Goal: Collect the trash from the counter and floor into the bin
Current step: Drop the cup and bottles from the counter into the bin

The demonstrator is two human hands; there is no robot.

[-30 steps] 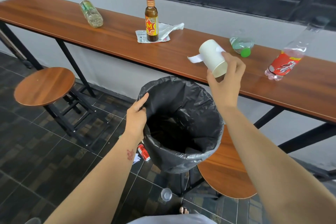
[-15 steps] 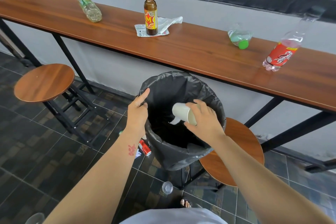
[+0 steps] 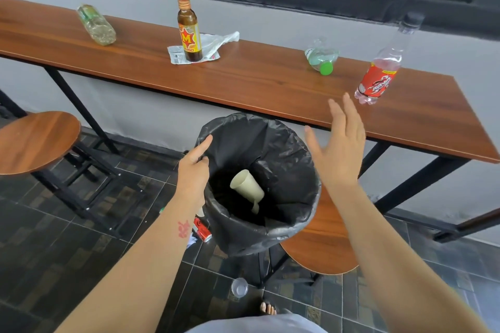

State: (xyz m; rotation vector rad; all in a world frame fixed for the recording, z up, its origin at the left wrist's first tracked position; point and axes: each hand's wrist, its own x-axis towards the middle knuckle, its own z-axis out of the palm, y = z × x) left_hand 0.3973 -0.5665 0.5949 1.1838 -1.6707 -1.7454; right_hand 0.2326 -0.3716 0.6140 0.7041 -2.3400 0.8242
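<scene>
Now our paper cup (image 3: 246,186) lies tilted inside the bin (image 3: 286,143) (black liner). Our left hand (image 3: 192,170) pinches its rim at nine o'clock; our right hand (image 3: 339,149), fingers spread and empty, hovers at two o'clock over the counter (image 3: 243,84) edge.

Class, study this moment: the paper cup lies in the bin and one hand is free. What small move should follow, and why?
Probably reach the empty right hand forward to the red-labelled bottle, the nearest trash on the counter, while the left hand holds the bin rim.
</scene>
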